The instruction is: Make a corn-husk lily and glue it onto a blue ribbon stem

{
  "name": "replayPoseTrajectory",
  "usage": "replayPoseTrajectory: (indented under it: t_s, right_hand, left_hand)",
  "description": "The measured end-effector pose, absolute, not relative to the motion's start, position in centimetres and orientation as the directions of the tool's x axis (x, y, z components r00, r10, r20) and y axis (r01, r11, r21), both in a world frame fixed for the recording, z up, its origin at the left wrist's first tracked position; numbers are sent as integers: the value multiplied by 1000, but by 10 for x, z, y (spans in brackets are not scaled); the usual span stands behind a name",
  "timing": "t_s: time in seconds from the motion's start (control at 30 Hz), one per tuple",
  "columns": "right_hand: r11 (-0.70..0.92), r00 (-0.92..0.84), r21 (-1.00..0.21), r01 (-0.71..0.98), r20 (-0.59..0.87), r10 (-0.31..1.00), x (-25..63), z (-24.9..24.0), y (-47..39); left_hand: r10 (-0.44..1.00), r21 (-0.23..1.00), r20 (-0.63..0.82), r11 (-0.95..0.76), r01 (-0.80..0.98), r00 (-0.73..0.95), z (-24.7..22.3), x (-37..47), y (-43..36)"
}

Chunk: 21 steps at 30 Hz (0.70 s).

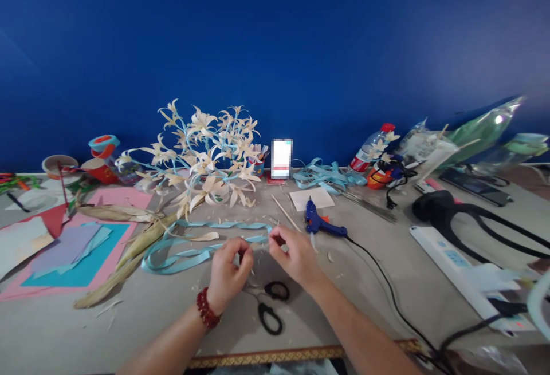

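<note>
Because the light-blue ribbon appears thin and flexible, it is likely to be very light, soft and prone to twisting, with a slightly slippery surface. It lies on the bench in a loose, elongated loop, left of centre, with its right portion reaching the hands. The right hand is nearly closed, thumb against curled forefinger, and appears to pinch the ribbon at the fingertips. The left hand, nearer and further left, has its thumb and fingers curled almost together; a run of ribbon passes close behind it, but whether it grips anything cannot be told. Hold the ribbon flat across its width, between thumb and forefinger pads, close to the working point; light pressure should suffice, since a tight pinch may crease it. Support the loose run separately, because a slack band cannot hold its own shape. Keep it clear of the scissors on the near side, of the glue gun at the far right of the hands, and of the dry husk to the left, whose fibrous edges could snag it.
</note>
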State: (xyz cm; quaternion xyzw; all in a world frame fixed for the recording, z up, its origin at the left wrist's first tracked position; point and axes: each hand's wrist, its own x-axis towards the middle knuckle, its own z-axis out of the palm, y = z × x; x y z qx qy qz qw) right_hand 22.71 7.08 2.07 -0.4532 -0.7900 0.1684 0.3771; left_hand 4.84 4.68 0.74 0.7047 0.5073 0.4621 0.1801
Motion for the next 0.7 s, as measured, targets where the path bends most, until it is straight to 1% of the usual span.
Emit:
replayPoseTrajectory:
  t_s: [0.07,0.17,0.3,0.43,0.53,0.6,0.7]
  right_hand:
    - [549,-368,-623,557,407,836,222,23,68]
    - [551,-412,-606,574,368,834,214,21,65]
    - [542,-411,-604,585,356,839,220,17,70]
    - [504,-334,-637,583,378,863,233,22,77]
    - [517,-381,-676,524,357,853,230,26,75]
    - [531,-430,-660,532,330,841,224,27,72]
    - [544,-463,-597,590,301,834,220,25,71]
  left_hand:
    - [886,717,454,-428,550,98,7,49,47]
    - [890,715,438,-432,550,130,5,49,46]
    - [889,713,436,-436,549,139,5,49,45]
    - [890,712,440,-425,559,117,7,48,45]
    - [889,714,442,-431,552,123,7,49,46]
    - [888,712,437,-438,548,142,6,50,46]
    - [890,706,428,-438,557,158,6,51,46]
